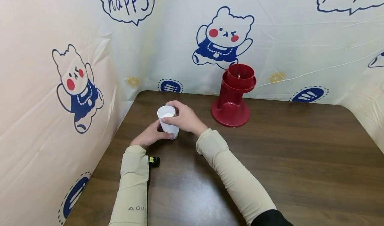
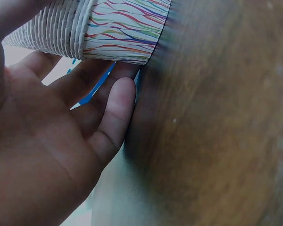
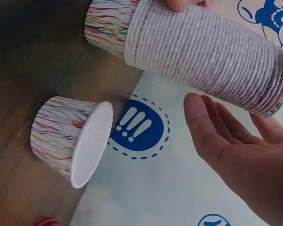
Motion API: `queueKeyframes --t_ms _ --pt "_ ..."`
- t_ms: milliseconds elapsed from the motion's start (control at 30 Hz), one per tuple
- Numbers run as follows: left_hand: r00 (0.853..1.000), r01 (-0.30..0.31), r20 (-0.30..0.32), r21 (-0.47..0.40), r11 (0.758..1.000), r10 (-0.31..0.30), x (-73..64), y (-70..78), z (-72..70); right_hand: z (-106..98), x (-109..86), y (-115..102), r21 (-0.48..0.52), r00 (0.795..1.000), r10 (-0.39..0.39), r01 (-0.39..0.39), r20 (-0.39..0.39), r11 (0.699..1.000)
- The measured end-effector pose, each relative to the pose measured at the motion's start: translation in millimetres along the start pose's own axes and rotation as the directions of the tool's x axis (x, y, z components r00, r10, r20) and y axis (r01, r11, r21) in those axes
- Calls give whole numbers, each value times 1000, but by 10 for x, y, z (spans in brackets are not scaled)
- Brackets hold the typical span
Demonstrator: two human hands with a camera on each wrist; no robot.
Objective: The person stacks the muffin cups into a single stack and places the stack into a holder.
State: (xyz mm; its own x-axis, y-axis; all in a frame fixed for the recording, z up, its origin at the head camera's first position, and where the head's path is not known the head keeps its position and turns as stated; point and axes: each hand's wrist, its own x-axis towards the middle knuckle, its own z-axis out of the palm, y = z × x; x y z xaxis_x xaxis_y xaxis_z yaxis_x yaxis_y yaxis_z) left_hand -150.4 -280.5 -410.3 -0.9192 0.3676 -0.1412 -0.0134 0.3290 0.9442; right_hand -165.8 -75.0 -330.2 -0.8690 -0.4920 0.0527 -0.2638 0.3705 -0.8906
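Observation:
A tall stack of nested paper cups [image 1: 169, 127] stands near the table's back left, its open white rim upward. Wavy coloured lines mark the lowest cup, as the left wrist view shows. My left hand [image 1: 149, 134] grips the stack low down, thumb across the near side. Higher up, my right hand [image 1: 186, 118] pinches the stack near its rim between thumb and fingers; its other fingers hang apart from the cups. In the right wrist view, a single paper cup [image 3: 56, 134] with the same pattern stands upright beside the stack; I cannot make it out in the head view.
To the right of my hands, a red plastic stand [image 1: 230, 111] with a round base and an open cylinder on top stands by the back edge. Printed cloth [image 1: 174, 46] hangs behind and left of the brown wooden table [image 1: 300, 159].

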Motion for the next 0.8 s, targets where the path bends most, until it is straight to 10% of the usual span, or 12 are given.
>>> queueKeyframes --t_ms 300,533,800 --pt "1000 16 -2 9 1000 -16 5 18 4 -58 -64 199 -62 998 27 -23 50 998" --pt "1000 28 -14 24 999 -28 21 19 8 -265 -204 599 99 996 74 -69 -52 993" --pt "1000 13 -23 34 999 -12 22 -6 12 -400 -303 889 52 972 228 -226 -48 973"
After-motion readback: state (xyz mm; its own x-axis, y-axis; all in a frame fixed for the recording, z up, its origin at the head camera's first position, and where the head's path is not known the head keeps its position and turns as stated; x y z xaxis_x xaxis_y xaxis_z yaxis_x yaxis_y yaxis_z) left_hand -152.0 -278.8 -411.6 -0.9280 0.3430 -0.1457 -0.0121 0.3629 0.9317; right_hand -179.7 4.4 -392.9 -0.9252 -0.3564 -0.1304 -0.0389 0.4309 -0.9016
